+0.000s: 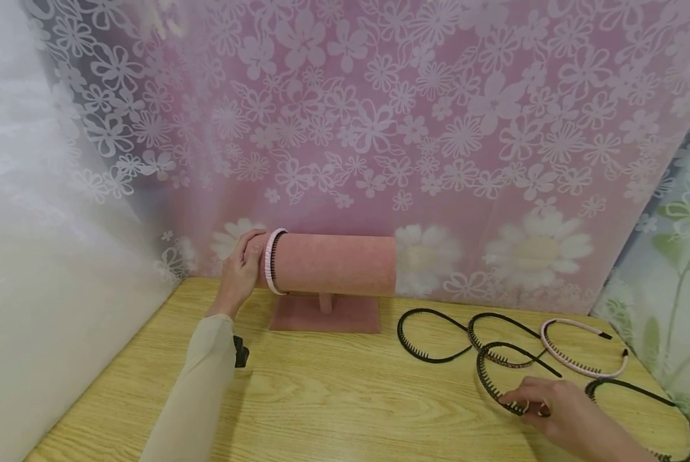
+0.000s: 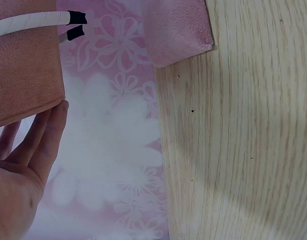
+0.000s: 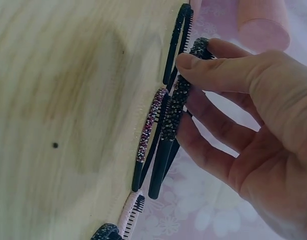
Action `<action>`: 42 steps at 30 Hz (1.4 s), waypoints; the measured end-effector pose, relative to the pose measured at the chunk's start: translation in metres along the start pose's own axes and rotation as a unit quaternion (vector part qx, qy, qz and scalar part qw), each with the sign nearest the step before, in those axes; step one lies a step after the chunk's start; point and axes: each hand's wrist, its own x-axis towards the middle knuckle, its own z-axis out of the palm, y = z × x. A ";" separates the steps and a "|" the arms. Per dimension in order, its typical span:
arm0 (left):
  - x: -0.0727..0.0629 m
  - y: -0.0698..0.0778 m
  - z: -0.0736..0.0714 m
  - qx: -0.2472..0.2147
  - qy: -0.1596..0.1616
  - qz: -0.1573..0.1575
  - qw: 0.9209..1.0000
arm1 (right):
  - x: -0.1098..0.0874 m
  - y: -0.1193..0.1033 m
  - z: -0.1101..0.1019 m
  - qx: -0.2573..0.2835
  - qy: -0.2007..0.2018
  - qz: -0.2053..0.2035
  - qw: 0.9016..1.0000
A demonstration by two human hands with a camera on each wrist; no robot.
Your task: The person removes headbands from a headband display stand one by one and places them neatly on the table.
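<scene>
A pink velvet display stand [image 1: 339, 264] carries a horizontal roll on a short post. Near the roll's left end sits a pale pink headband [image 1: 269, 263] with dark teeth inside; its black tips show in the left wrist view. My left hand [image 1: 237, 273] holds that end of the roll, its fingers against the edge. Toward the right front, my right hand [image 1: 570, 407] pinches a black toothed headband [image 3: 174, 107] studded with dark glittery stones between thumb and fingers. In the head view, this headband overlaps a black headband with reddish glitter [image 3: 149, 125] lying on the table.
On the wood-grain table [image 1: 333, 385] lie a black headband [image 1: 435, 361] nearest the stand, a pink headband [image 1: 576, 367] farther right, and another black headband [image 1: 633, 385] at the right edge. A floral curtain [image 1: 345, 115] hangs behind the stand.
</scene>
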 end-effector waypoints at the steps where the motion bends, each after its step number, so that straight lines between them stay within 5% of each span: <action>1: 0.000 0.000 0.000 0.000 0.000 0.001 1.000 | -0.001 0.001 0.001 0.008 -0.008 -0.001 1.000; 10: -0.001 0.000 0.000 0.003 -0.003 0.000 1.000 | -0.013 0.004 -0.003 0.031 -0.060 -0.008 0.998; 19: -0.001 0.000 -0.001 0.004 -0.002 -0.003 1.000 | -0.021 0.009 -0.005 0.092 -0.146 0.057 0.983; 42: 0.001 -0.002 0.000 0.008 0.006 0.010 1.000 | -0.019 0.022 0.005 0.092 -0.129 -0.012 0.987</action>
